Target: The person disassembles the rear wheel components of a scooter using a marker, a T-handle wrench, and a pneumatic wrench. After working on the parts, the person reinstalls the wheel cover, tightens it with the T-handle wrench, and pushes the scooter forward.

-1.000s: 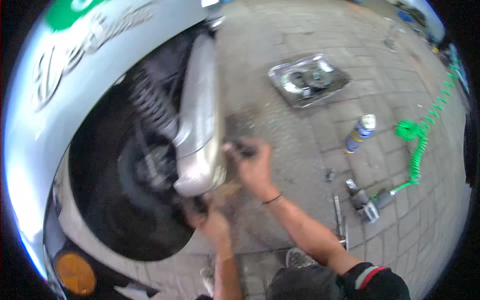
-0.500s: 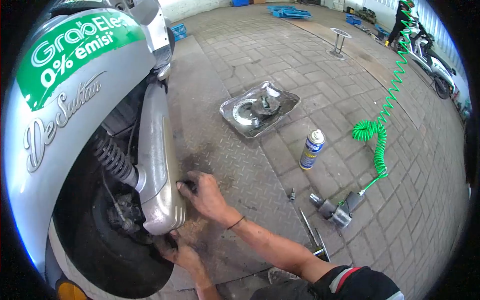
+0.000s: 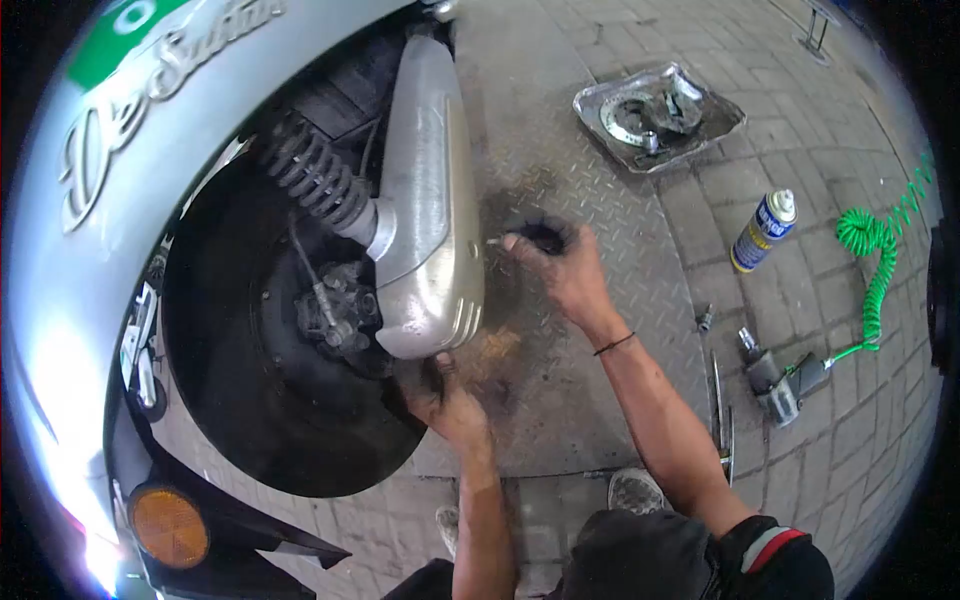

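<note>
Next to a black wheel (image 3: 230, 350) is a silver cover (image 3: 422, 220) with a slotted lower end. My left hand (image 3: 455, 405) grips this lower end from below, thumb against its edge; the other fingers are dark and partly hidden behind it. To the right of the cover, my right hand (image 3: 570, 270) pinches a small bolt (image 3: 494, 241) between thumb and fingers, its tip pointing at the cover with a short gap between. A coil spring (image 3: 320, 180) and a brake caliper (image 3: 340, 310) show left of the cover.
On the right lie a metal tray (image 3: 660, 160) of parts, a spray can (image 3: 763, 232), an impact wrench (image 3: 775, 385) on a green coiled hose (image 3: 878, 290), a socket (image 3: 705, 318) and metal rods (image 3: 718, 400). A treaded plate (image 3: 640, 280) covers the floor by the wheel.
My right hand has come away from the cover's side, and a small bolt now shows at its fingertips. My left hand stays at the lower end. The view has tilted down.
</note>
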Tool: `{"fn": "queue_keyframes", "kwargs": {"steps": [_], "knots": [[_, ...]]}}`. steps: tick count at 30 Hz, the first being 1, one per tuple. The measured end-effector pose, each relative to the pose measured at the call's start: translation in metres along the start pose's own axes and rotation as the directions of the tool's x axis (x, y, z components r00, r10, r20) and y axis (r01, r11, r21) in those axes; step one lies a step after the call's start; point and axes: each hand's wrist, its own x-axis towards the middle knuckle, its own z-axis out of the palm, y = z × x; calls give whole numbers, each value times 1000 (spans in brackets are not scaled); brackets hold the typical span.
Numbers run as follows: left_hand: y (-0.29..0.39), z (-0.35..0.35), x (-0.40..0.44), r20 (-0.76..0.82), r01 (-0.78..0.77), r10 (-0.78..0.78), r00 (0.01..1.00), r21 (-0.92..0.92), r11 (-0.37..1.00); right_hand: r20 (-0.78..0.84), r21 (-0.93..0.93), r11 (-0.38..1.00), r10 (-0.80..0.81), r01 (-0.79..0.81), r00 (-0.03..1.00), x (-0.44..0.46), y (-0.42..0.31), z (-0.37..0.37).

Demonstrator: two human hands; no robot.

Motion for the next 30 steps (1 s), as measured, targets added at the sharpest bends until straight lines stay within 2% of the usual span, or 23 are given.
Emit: {"fn": "queue_keyframes", "kwargs": {"steps": [2, 4, 5, 7, 10, 13, 17, 19, 21, 23, 24, 25, 27, 28, 30], "knots": [[-10, -3, 1, -4, -14, 15, 1000, 19, 1000, 34, 83, 995, 50, -53, 998, -1, 1, -13], [-11, -4, 2, 32, 53, -52, 998, -43, 998, 23, 140, 987, 80, -82, 997, -3, 2, -22], [-10, -4, 0, 50, 52, -51, 997, -16, 999, 21, 182, 978, 98, -100, 995, -5, 6, -25], [7, 10, -4, -68, 63, -63, 996, -2, 998, 7, 240, 964, 120, -118, 993, -7, 22, -28], [5, 15, -4, -24, -42, 43, 999, 42, 998, -18, 314, 940, 145, -132, 989, -8, 40, -28], [-4, 7, 0, -43, -29, 40, 998, 238, 971, -29, 337, 929, 176, -156, 984, -9, 56, -24], [-18, 2, -2, -69, -82, 100, 993, 223, 971, 43, 397, 900, 180, -182, 983, -5, 64, -17], [-24, -9, -6, -162, -25, 99, 982, 408, 913, 72, 478, 855, 190, -202, 979, -3, 59, -12], [-24, -13, -6, -144, -52, 119, 982, 399, 915, 103, 546, 810, 187, -213, 977, -2, 56, -6], [-22, -17, -3, -154, -39, 104, 983, 377, 925, 44, 435, 900, -59, 34, 997, -1, 55, 0], [-21, -19, -2, -171, -12, 78, 982, 356, 934, -10, 401, 907, -131, 124, 991, -2, 50, 6], [-21, -17, -4, -176, -8, 77, 981, 365, 931, -3, 405, 907, -124, 115, 992, -1, 47, 11], [-22, -14, -8, -104, 30, -7, 995, 224, 974, 9, 349, 899, -286, 265, 958, 1, 43, 19], [-22, -16, -8, -108, 29, -4, 994, 230, 973, -12, 288, 903, -328, 317, 945, 1, 41, 22], [-21, -13, -5, -198, 133, -99, 975, 168, 977, -61, 279, 882, -379, 380, 924, 4, 38, 32]]}}
